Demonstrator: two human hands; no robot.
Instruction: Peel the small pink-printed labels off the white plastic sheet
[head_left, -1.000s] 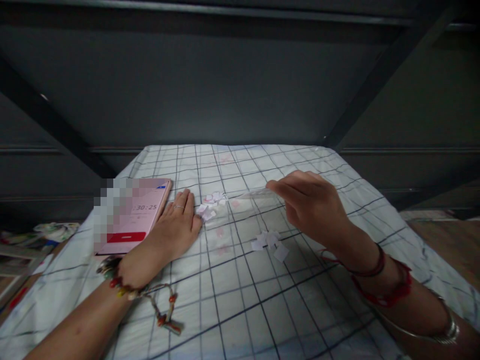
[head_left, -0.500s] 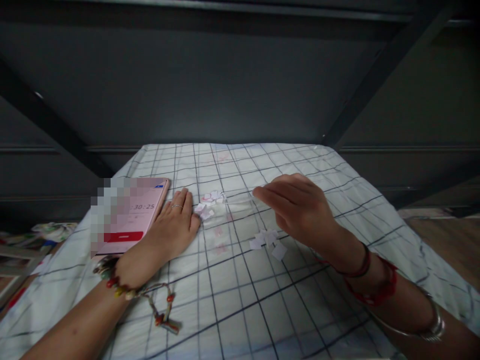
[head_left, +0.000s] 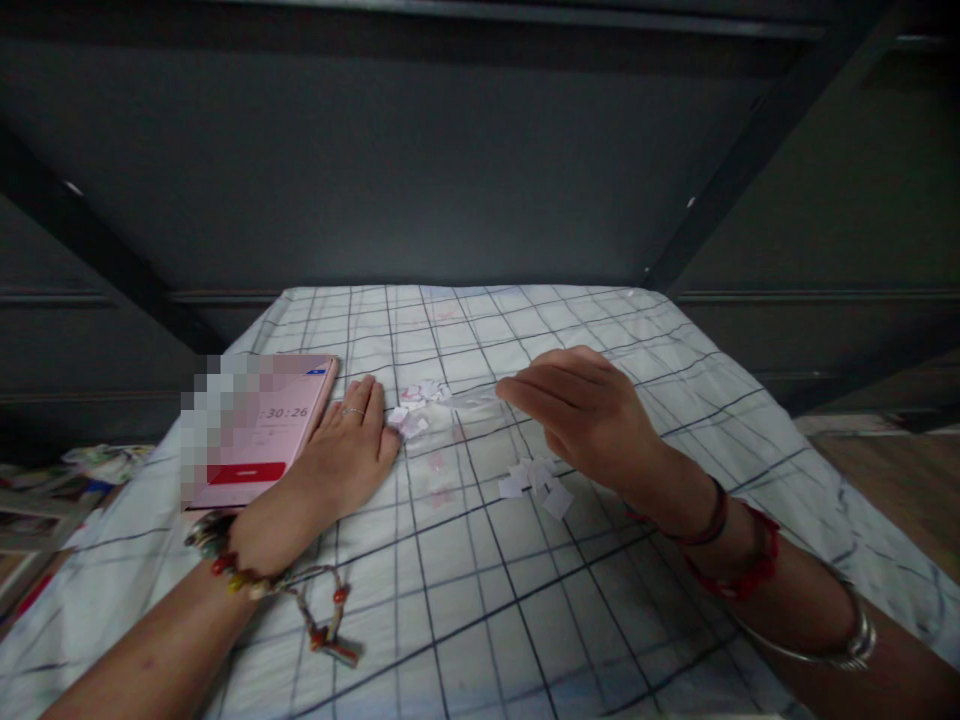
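Observation:
My left hand [head_left: 349,440] lies flat on the checked cloth [head_left: 465,620], fingers stretched out, beside the phone's right edge. Near its thumb is a pile of small white paper pieces [head_left: 409,422]. My right hand [head_left: 585,410] is closed in a pinch above the cloth. From its fingertips a thin see-through tool, which looks like clear tweezers [head_left: 476,399], points left, its tip at the paper pile. Whether the tip grips a piece is too faint to tell. A second cluster of white paper pieces [head_left: 536,485] lies below my right hand.
A pink phone [head_left: 319,400] showing a running timer lies at the left, partly blurred out. Dark panels [head_left: 420,150] rise behind the cloth's far edge. Shelves with assorted items [head_left: 45,510] stand at the lower left; wooden floor [head_left: 892,490] shows at the right.
My right hand has shifted slightly left, bringing the clear tool closer to the left paper pile. My left hand stays put. The phone's timer has advanced by a second.

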